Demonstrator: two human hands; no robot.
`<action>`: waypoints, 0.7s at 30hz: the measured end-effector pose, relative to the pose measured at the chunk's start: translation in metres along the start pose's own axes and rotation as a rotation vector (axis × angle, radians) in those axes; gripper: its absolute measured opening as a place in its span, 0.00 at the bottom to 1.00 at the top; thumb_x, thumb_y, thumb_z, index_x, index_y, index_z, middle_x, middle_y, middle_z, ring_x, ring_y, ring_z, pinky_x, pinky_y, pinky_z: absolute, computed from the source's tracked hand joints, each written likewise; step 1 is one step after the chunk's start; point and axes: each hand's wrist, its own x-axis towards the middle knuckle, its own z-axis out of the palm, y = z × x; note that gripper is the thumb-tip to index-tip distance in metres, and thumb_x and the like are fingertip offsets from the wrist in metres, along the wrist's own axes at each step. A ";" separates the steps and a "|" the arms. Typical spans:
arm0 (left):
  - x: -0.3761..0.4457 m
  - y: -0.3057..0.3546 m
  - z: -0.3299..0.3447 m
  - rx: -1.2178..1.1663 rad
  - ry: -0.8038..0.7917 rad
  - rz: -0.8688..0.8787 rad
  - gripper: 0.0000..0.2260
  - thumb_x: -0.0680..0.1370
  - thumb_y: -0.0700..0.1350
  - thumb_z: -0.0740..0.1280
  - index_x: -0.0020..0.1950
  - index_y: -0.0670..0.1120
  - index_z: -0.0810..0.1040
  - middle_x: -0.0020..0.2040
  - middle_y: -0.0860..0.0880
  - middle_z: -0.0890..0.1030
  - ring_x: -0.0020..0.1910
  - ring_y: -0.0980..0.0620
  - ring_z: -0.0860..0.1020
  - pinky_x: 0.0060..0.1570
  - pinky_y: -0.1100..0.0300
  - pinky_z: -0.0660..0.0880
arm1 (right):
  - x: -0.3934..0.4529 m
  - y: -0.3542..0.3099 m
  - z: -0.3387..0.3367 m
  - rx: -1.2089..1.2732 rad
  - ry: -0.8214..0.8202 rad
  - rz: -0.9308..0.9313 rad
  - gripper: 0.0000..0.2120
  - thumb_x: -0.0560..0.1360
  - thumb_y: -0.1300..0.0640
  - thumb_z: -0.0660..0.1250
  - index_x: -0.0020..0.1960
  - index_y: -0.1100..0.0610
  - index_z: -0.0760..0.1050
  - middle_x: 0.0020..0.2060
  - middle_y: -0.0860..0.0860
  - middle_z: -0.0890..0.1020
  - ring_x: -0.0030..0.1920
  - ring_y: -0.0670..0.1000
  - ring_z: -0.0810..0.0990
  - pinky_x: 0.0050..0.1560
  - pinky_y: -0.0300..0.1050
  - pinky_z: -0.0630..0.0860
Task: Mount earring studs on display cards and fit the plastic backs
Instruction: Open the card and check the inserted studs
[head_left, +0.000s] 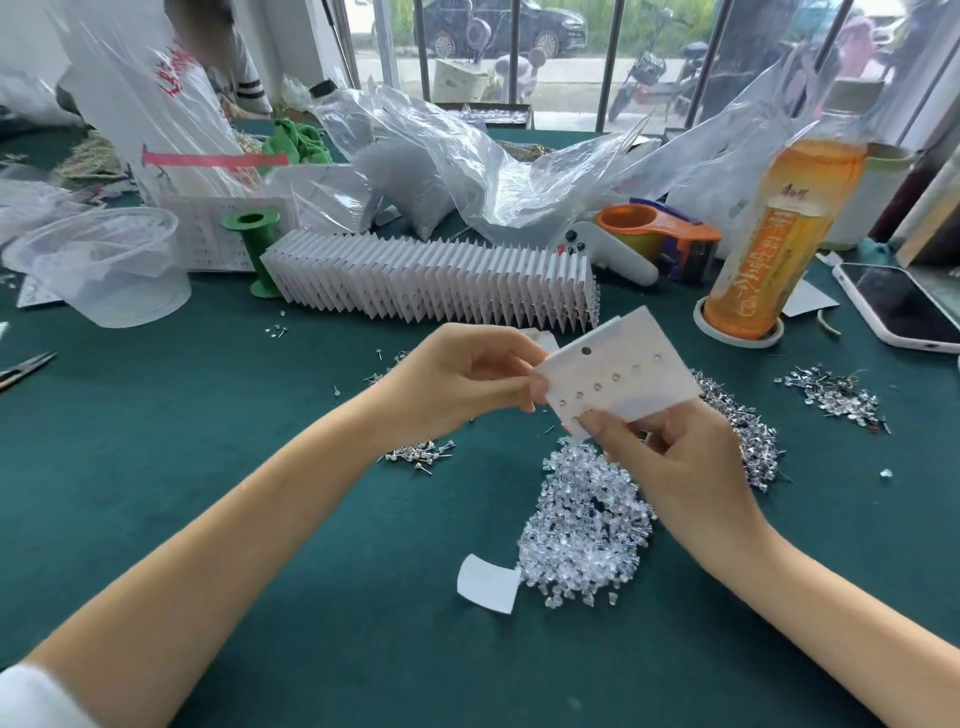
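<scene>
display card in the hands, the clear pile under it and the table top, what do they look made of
Display card: looks like stiff matte white card or thin plastic; it holds flat, with a punched hole.
Clear pile: glossy translucent plastic pieces, probably the backs; they glint.
Table top: dark green cloth, felt-like; matte, no shine.

Can't see much of the card (623, 371) where the hands cover it: the left hand (467, 379) hides its left edge, the right hand (670, 462) its bottom corner, so whatever those fingertips pinch is out of sight. The studs on it are just tiny dots. Clear backs (582, 525) blur into one glittery heap. The phone (904, 306) is cut off at the right edge, the scissors (26, 369) at the left.
</scene>
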 end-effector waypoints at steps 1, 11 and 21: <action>0.001 -0.002 0.000 -0.003 0.017 -0.007 0.07 0.73 0.43 0.71 0.49 0.43 0.82 0.41 0.43 0.83 0.40 0.48 0.77 0.48 0.41 0.75 | 0.001 -0.001 -0.001 0.071 -0.021 0.024 0.05 0.68 0.48 0.72 0.41 0.47 0.79 0.29 0.42 0.81 0.23 0.41 0.69 0.24 0.28 0.63; 0.001 -0.012 -0.014 0.492 0.158 -0.117 0.09 0.76 0.50 0.67 0.53 0.49 0.82 0.44 0.53 0.84 0.42 0.58 0.81 0.45 0.63 0.77 | 0.008 -0.005 -0.005 0.318 -0.076 0.274 0.04 0.76 0.56 0.68 0.45 0.55 0.79 0.37 0.50 0.86 0.25 0.45 0.71 0.28 0.37 0.68; -0.005 0.005 0.001 0.738 0.341 0.302 0.07 0.76 0.49 0.67 0.46 0.46 0.77 0.41 0.54 0.74 0.38 0.56 0.74 0.40 0.66 0.70 | 0.006 -0.007 -0.005 0.363 -0.008 0.332 0.04 0.77 0.56 0.67 0.44 0.55 0.78 0.35 0.48 0.85 0.24 0.44 0.70 0.25 0.33 0.65</action>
